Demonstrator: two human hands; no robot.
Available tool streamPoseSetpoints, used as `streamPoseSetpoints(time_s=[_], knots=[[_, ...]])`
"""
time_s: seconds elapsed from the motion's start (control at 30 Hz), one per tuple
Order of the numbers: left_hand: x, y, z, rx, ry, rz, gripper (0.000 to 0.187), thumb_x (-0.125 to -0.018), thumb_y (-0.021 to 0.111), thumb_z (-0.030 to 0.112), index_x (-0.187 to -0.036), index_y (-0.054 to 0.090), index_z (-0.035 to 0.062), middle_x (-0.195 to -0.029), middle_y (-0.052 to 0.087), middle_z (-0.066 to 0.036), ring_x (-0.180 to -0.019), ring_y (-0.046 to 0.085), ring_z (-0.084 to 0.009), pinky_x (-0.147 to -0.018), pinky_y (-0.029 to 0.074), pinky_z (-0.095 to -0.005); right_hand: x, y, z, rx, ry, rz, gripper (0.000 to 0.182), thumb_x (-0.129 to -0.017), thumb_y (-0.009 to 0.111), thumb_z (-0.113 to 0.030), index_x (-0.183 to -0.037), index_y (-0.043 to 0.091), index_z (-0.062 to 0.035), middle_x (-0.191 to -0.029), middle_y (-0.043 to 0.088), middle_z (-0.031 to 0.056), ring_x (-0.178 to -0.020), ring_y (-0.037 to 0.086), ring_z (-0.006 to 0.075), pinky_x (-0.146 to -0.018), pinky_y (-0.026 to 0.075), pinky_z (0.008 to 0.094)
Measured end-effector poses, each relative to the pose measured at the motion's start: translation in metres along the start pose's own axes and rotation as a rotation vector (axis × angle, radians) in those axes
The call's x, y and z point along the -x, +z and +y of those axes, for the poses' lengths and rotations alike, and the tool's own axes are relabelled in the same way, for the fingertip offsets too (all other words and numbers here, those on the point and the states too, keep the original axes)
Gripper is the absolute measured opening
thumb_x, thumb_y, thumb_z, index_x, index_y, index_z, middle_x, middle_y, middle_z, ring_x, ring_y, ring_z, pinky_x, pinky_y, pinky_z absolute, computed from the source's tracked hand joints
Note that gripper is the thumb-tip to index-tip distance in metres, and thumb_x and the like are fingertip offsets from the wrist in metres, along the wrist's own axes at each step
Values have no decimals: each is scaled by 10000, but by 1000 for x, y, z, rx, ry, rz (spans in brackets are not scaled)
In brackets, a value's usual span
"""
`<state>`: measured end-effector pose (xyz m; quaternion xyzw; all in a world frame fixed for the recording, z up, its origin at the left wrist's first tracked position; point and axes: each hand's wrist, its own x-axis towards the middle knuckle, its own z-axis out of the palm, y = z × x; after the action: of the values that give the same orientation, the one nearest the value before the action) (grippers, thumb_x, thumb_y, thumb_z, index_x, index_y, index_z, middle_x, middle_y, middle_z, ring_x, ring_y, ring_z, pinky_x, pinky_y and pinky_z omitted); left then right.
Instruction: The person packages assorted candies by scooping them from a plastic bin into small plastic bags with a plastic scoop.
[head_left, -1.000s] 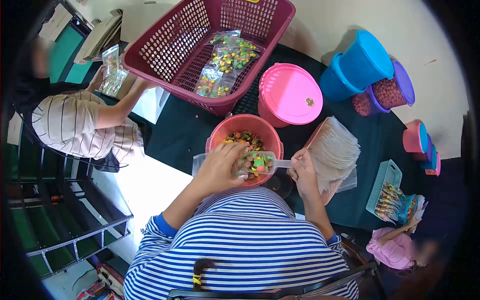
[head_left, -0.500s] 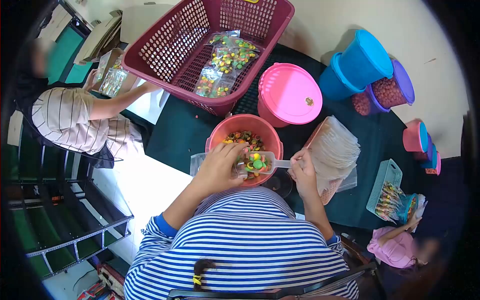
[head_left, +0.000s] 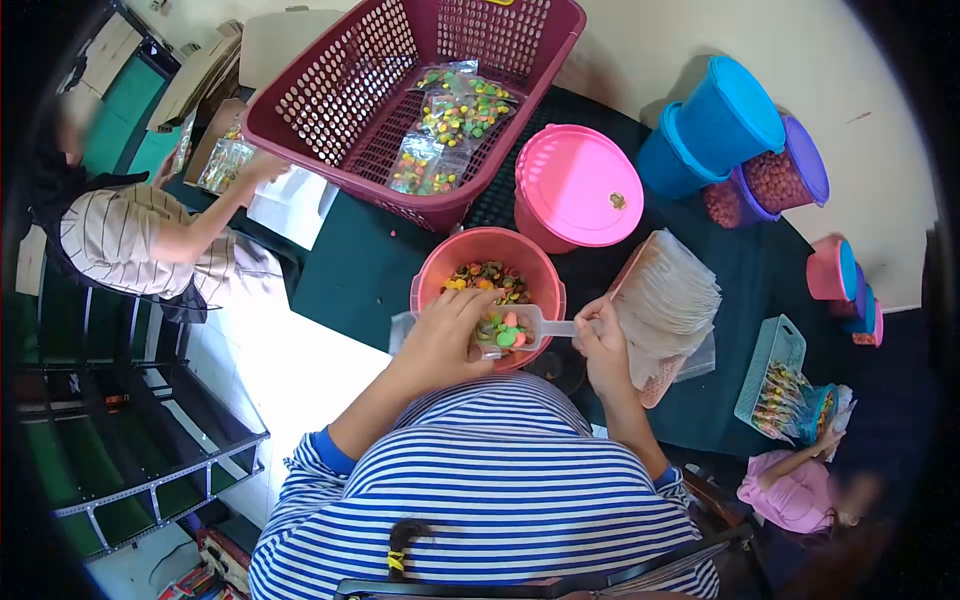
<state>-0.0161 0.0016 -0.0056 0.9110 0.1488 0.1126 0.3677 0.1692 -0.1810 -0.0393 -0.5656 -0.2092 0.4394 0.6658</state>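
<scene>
Fingers of the right hand (head_left: 605, 352) clamp the handle (head_left: 561, 328) of a clear scoop (head_left: 533, 330), seemingly light, stiff and best held there, its loose candies (head_left: 508, 333) apt to roll; the left hand (head_left: 442, 335) curls around a limp plastic bag (head_left: 401, 331) at its mouth, over the bucket (head_left: 543, 268)

My top (head_left: 500, 480) has narrow navy-blue and white stripes curving across the front. Plain bright-blue bands (head_left: 332, 452) edge both sleeves. My left hand (head_left: 440, 335) and right hand (head_left: 603, 345) are bare. Near, a yellow tie (head_left: 396, 561) wraps a dark tuft of hair (head_left: 411, 531).
</scene>
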Motion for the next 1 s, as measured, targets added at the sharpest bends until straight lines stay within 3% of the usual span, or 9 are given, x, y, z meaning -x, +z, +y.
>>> streamPoseSetpoints(time_s=[0.07,0.2,0.33,0.37,0.6,0.73,0.77,0.87,1.0], knots=[[-1,7,-2,-35,39,8,789,-626,762,175,-1351,477,45,-1248,554,-166,-1135,521,-350,-992,425,-447,2,8,3,430,-169,109,74,-978,536,-125,-986,485,-72,-739,479,-4,-657,457,62,-589,370,229],[-4,7,5,10,101,-6,772,-629,758,169,-1336,480,29,-1225,552,-176,-1115,521,-356,-985,425,-458,1,18,-7,157,-21,-44,67,-991,520,-107,-995,461,-76,-746,426,-14,-617,391,52,-553,310,212],[-5,11,14,-25,106,-63,786,-628,766,165,-1348,477,43,-1231,547,-180,-1112,518,-365,-990,417,-458,4,36,-6,489,-178,-93,75,-996,513,-113,-1030,474,-58,-793,458,3,-682,480,82,-621,411,237],[-4,14,16,-49,130,-44,790,-635,771,173,-1360,478,66,-1232,552,-159,-1111,522,-356,-977,415,-460,5,38,-7,543,-138,-122,143,-970,526,-116,-1069,477,-26,-893,592,120,-853,635,198,-755,494,336],[-11,0,21,-95,131,48,792,-644,808,199,-1363,489,103,-1180,583,-126,-1111,553,-318,-933,425,-449,6,38,-32,459,-124,-91,116,-966,529,-106,-1041,507,-19,-897,600,133,-849,641,187,-735,496,331],[-6,-2,18,-36,49,-2,778,-614,850,228,-1302,517,84,-1059,650,-126,-999,624,-328,-876,459,-448,13,35,-51,799,-474,-95,77,-931,581,-73,-970,535,-26,-784,552,113,-644,557,191,-621,456,294],[-7,-1,17,-29,59,-20,739,-615,852,222,-1266,532,78,-1023,658,-144,-968,637,-344,-855,466,-453,12,34,-52,939,-630,-133,90,-874,616,-18,-925,543,-28,-750,560,139,-635,570,275,-614,472,344],[-7,-9,25,6,5,-126,774,-618,853,210,-1302,529,50,-1174,637,-165,-1097,603,-351,-969,445,-448,18,42,-61,1078,-821,-197,139,-821,635,13,-920,545,-23,-754,587,138,-702,607,339,-651,493,400],[-8,-2,27,-6,162,-8,690,-607,829,153,-1227,540,61,-1028,654,-168,-969,635,-352,-849,473,-444,11,50,-41,917,-803,-159,166,-798,645,13,-922,542,-30,-822,616,150,-703,584,365,-643,468,445]])
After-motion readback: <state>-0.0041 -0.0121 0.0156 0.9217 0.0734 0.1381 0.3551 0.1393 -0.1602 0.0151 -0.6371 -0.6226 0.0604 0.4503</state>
